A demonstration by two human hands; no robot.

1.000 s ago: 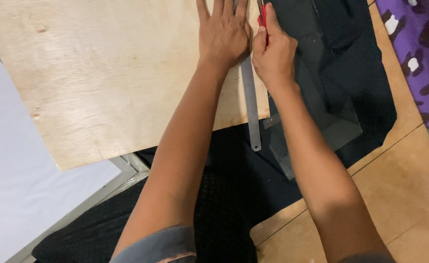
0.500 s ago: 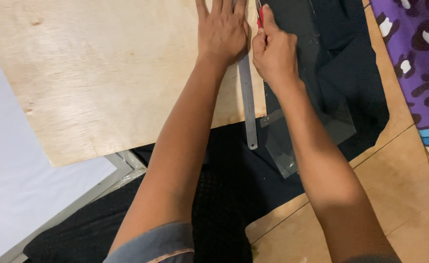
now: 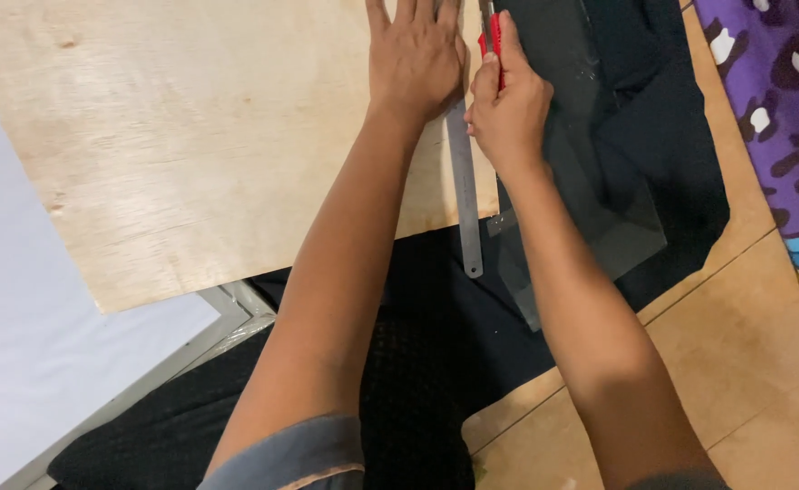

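Left hand (image 3: pixel 415 59) lay flat, fingers spread, pinning the steel ruler (image 3: pixel 464 172) along the right edge of the plywood sheet (image 3: pixel 191 136). Right hand (image 3: pixel 508 109) was clenched around a red-handled cutter (image 3: pixel 491 41) just beside the ruler, at the dark glass pane (image 3: pixel 599 136) on black cloth (image 3: pixel 681 154). From half a second earlier the cutter hand barely shifted, slightly nearer the ruler; stroke looked mid-way.

We see a tan tiled floor (image 3: pixel 744 336) carrying everything here, with a black cloth (image 3: pixel 436 336) spread directly on it. A large plywood sheet (image 3: pixel 191 136) lies across the cloth's upper left, a dark glass pane (image 3: pixel 617 209) rests on the cloth beside it, and a purple patterned fabric (image 3: pixel 780 100) lies at the floor's right edge.
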